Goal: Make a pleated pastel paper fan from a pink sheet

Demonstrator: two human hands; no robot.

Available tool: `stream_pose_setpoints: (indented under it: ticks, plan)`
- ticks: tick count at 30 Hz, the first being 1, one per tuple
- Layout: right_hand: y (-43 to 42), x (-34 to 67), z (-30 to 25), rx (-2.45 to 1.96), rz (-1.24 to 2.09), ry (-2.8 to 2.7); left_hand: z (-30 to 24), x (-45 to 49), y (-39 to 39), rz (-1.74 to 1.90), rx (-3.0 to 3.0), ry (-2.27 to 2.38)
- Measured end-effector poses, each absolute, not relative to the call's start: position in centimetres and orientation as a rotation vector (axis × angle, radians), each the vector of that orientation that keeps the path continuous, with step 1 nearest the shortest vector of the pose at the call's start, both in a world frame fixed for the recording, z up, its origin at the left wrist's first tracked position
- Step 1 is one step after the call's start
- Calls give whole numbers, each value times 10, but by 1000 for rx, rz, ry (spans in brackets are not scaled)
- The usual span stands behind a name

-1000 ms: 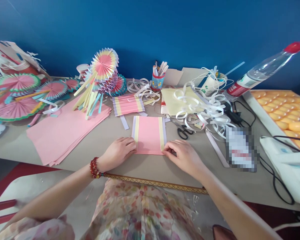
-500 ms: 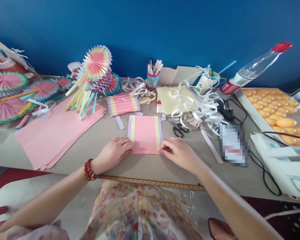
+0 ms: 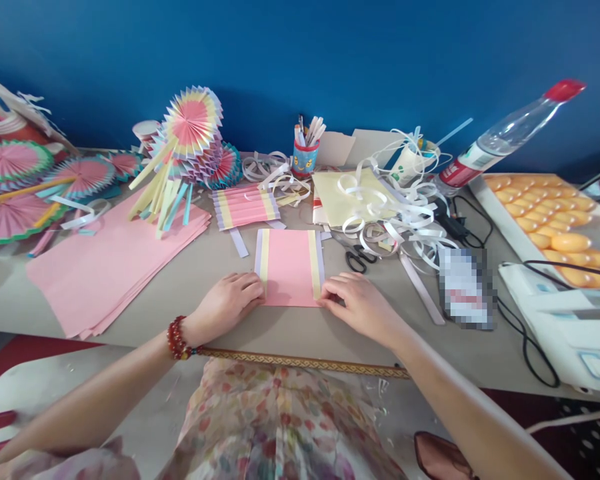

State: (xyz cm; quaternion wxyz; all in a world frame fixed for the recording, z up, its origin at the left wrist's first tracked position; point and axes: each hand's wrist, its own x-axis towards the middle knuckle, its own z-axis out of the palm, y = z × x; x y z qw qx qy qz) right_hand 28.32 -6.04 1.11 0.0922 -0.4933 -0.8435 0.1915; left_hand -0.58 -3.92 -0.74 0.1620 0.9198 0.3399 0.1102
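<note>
A pink paper sheet [image 3: 290, 267] with yellow and lilac strips along both sides lies flat on the grey table [image 3: 300, 327] in front of me. My left hand [image 3: 229, 303] pinches its near left corner with curled fingers. My right hand [image 3: 357, 303] pinches its near right corner the same way. A red bead bracelet sits on my left wrist.
A stack of pink sheets [image 3: 105, 263] lies to the left, with folded paper fans [image 3: 193, 130] behind. A pleated striped sheet [image 3: 245, 207], pen cup [image 3: 305, 157], scissors [image 3: 355, 257], curled white strips [image 3: 405, 213], a plastic bottle [image 3: 510, 137], an orange tray [image 3: 555, 213] and a white device [image 3: 565, 313] lie beyond and to the right.
The view has shifted slightly. Both hands stay on the sheet's near corners, with the near edge drawn a little further up.
</note>
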Motion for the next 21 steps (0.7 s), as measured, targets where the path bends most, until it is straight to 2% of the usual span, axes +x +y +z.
stream_pose_setpoints:
  ticks: [21]
  plan:
    - [-70, 286, -6, -1414, 483, -2403, -15, -7, -41, 319, 2786, 998]
